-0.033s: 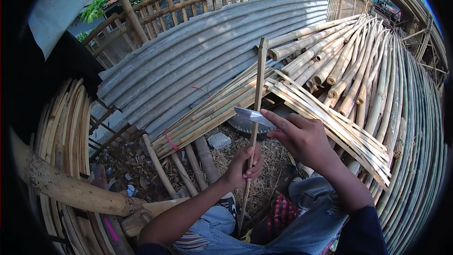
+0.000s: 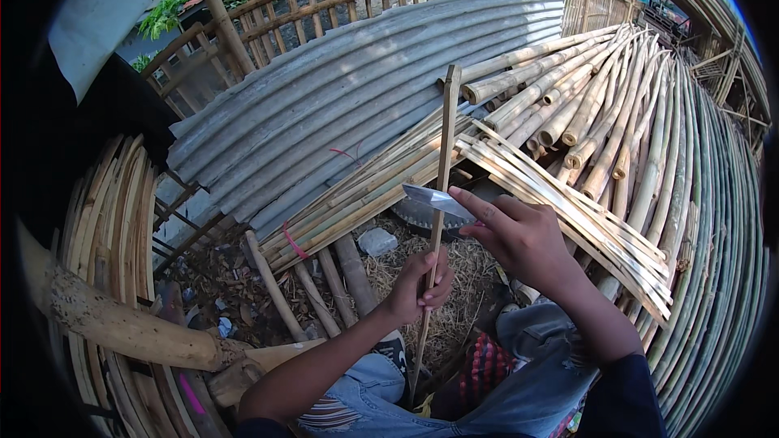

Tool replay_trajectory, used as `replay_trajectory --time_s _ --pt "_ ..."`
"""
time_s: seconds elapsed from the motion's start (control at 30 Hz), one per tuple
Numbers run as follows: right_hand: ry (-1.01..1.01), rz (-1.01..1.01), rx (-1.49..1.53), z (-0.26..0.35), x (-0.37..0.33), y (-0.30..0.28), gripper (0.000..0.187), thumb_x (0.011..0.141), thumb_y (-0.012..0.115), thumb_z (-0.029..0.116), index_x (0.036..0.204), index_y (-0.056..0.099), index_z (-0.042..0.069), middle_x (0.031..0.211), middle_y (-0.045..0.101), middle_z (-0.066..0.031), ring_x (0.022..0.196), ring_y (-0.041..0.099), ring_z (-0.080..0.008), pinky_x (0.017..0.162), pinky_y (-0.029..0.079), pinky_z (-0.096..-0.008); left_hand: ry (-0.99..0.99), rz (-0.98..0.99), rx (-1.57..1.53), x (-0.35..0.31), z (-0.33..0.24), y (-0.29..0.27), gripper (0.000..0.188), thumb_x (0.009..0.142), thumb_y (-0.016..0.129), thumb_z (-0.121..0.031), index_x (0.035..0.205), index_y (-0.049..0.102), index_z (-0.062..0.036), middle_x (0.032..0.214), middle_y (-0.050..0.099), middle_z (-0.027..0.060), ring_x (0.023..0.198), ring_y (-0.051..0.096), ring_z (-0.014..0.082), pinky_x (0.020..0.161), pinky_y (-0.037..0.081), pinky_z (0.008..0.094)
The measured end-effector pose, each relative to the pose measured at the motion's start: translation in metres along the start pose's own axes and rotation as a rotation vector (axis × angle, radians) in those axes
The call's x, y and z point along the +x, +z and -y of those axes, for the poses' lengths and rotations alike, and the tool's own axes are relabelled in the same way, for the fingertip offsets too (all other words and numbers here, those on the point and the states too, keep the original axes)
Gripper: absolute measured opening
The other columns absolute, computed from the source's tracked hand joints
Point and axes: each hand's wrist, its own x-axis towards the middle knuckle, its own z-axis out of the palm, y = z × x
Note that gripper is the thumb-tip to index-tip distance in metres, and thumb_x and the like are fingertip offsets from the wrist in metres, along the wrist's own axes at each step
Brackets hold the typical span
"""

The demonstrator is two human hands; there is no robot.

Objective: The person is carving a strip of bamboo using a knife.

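Observation:
A narrow bamboo strip stands nearly upright between my knees, its top end reaching up past the bundled strips. My left hand is wrapped around its lower half. In my right hand is a knife, with the index finger stretched along it. The blade points left and lies across the strip, a little above my left hand. Its handle is hidden inside my right hand.
Split bamboo strips lie in a pile at right, and a bundle tied with pink string rests behind. Bamboo poles fill the far right. A thick bamboo pole juts in from the left. Corrugated sheeting stands behind.

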Motion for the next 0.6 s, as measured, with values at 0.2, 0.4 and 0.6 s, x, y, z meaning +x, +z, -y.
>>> replay_trajectory --time_s 0.2,0.4,0.6 --pt "0.007 0.017 -0.036 -0.0005 0.0000 -0.0019 0.051 0.079 0.065 0.022 0.126 0.049 0.012 0.065 0.054 -0.0035 0.049 0.054 -0.0178 0.042 0.042 -0.0314 -0.015 -0.007 0.011 0.0002 -0.0008 0.0014 0.043 0.091 0.043 -0.047 0.072 0.038 -0.0091 0.046 0.032 -0.0011 0.033 0.027 0.0049 0.032 0.023 0.0188" --pt "0.026 -0.021 0.016 -0.0002 0.0004 0.0001 0.053 0.078 0.066 0.025 0.126 0.048 0.010 0.064 0.056 -0.0033 0.050 0.056 -0.0183 0.043 0.042 -0.0314 -0.014 -0.008 0.020 -0.0003 -0.0010 0.0010 0.043 0.090 0.043 -0.048 0.072 0.038 -0.0092 0.046 0.032 -0.0012 0.033 0.027 0.0049 0.032 0.023 0.0189" --pt "0.113 -0.024 0.054 0.0006 0.0003 -0.0001 0.052 0.078 0.066 0.031 0.121 0.050 0.007 0.063 0.058 -0.0061 0.054 0.059 -0.0219 0.045 0.044 -0.0332 -0.012 -0.005 0.027 0.0000 -0.0016 0.0015 0.043 0.090 0.043 -0.048 0.072 0.038 -0.0092 0.046 0.032 -0.0015 0.034 0.026 0.0050 0.032 0.023 0.0187"
